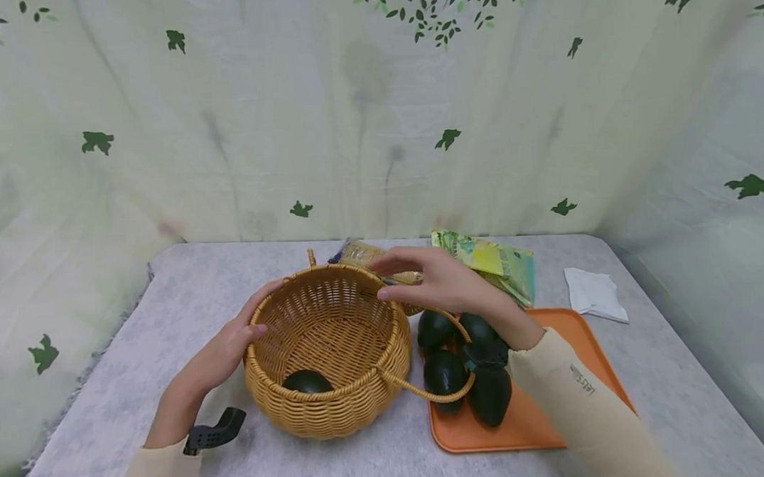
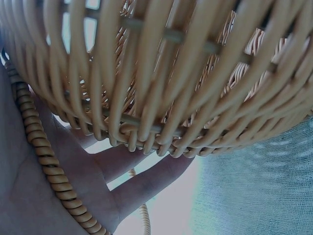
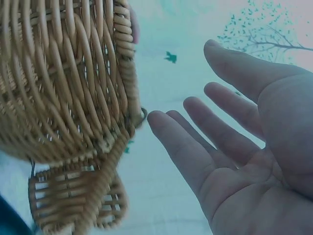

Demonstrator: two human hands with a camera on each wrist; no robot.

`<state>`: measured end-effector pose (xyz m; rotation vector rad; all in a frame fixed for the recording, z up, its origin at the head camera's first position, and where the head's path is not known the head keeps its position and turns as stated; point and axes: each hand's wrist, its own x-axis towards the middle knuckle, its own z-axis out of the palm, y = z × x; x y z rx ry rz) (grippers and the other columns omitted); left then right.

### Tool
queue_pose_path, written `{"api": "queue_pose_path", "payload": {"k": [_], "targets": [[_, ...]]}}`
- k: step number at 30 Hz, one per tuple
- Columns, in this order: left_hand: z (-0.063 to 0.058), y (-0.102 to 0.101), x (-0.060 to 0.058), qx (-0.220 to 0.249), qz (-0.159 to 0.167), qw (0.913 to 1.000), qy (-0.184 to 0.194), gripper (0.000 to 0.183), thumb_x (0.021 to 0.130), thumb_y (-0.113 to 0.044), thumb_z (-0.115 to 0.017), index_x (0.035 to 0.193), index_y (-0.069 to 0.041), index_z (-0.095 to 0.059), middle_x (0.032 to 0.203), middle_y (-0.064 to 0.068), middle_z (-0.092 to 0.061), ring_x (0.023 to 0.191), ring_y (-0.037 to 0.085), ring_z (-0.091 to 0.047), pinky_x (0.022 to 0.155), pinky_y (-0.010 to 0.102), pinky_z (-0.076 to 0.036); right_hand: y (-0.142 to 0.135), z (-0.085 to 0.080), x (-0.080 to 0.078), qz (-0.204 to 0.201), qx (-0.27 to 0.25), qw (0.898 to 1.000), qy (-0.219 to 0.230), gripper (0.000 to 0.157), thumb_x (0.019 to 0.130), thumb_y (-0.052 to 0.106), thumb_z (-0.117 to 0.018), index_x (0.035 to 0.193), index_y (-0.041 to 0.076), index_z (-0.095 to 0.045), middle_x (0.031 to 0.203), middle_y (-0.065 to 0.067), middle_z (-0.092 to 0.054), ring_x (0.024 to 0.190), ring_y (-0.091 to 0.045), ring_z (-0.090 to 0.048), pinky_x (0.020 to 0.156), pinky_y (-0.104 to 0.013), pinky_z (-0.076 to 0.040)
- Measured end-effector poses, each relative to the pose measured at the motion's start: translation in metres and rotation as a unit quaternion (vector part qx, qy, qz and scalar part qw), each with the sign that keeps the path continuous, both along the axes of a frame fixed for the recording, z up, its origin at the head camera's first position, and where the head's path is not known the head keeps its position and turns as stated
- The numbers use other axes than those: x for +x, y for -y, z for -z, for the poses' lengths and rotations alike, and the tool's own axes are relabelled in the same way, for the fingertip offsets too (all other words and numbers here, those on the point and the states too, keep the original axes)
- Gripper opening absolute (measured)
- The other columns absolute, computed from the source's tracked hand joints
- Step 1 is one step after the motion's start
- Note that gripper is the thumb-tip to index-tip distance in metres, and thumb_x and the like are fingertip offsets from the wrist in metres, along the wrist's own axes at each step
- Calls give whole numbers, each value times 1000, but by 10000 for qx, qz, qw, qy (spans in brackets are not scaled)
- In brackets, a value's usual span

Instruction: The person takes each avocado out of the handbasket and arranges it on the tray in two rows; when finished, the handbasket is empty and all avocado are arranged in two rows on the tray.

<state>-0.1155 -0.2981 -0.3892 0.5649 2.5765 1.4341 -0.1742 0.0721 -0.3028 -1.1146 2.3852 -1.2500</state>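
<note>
A round wicker basket [image 1: 328, 415] stands tilted toward me on the table, with one dark green avocado [image 1: 307, 381] inside near the front. My left hand [image 1: 229, 341] grips its left rim, thumb over the edge. In the left wrist view, that hand's fingers [image 2: 151, 183] lie against the weave and a wrapped handle [image 2: 51, 169] crosses the palm. Beside the far right rim is my right hand [image 1: 444, 278], its fingers spread and holding nothing. The right wrist view shows a gap between those fingertips [image 3: 159, 120] and the basket [image 3: 63, 73]. Several avocados [image 1: 444, 373] rest right of the basket.
An orange tray [image 1: 537, 427] bears the avocados, and the basket's right handle [image 1: 436, 396] hangs over it. Behind the basket lie a tan packet [image 1: 360, 254] and green-yellow bags [image 1: 485, 259]. A white packet [image 1: 594, 293] is at the right. A patterned curtain [image 1: 326, 127] closes the back.
</note>
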Motion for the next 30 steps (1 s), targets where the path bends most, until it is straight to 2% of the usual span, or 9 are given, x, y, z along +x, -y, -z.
{"api": "queue_pose_path", "payload": {"k": [5, 11, 16, 21, 25, 30], "targets": [[-1, -1, 0, -52, -7, 10000, -29, 72, 101, -8, -34, 164, -37, -17, 170, 12, -18, 148, 48, -26, 102, 71, -37, 17, 1, -4, -167, 47, 9998, -48, 43, 97, 32, -73, 138, 22, -64, 137, 5, -65, 128, -19, -62, 104, -39, -51], [-1, -1, 0, -33, -2, 10000, -37, 72, 101, -6, -34, 164, -37, -18, 170, 12, -18, 148, 48, -27, 101, 70, -39, 36, 1, -8, -335, 138, 9993, 47, 44, 96, 34, -73, 137, 23, -65, 138, 0, -65, 129, -19, -60, 107, -48, -47], [-1, -1, -1, 16, 31, 10000, 30, 73, 101, -6, -33, 164, -37, -17, 170, 12, -16, 147, 50, -27, 100, 69, -40, 53, 2, -10, -466, 380, 9982, 19, 45, 96, 35, -73, 138, 20, -65, 136, 3, -65, 126, -15, -61, 105, -37, -50], [-2, -1, 0, -4, 54, 10000, -6, 72, 101, -6, -33, 165, -36, -16, 170, 14, -16, 146, 51, -28, 100, 70, -39, 68, 1, -12, -800, 414, 9959, 53, 45, 97, 31, -73, 137, 15, -65, 137, 1, -65, 125, -14, -62, 100, -29, -51], [-3, -1, 0, -19, 83, 9999, -101, 70, 103, -8, -33, 165, -34, -16, 170, 15, -17, 147, 51, -27, 101, 72, -37, 76, 1, -14, -969, 480, 9939, 212, 45, 96, 31, -74, 137, 15, -65, 137, 1, -65, 126, -15, -62, 103, -30, -50], [-1, 0, 1, 3, 120, 9998, -129, 67, 105, -9, -33, 165, -33, -16, 170, 14, -17, 148, 51, -25, 102, 73, -36, 83, 2, -17, -1125, 917, 9894, 72, 45, 96, 36, -74, 136, 17, -66, 136, 2, -66, 124, -15, -62, 103, -33, -50]]}}
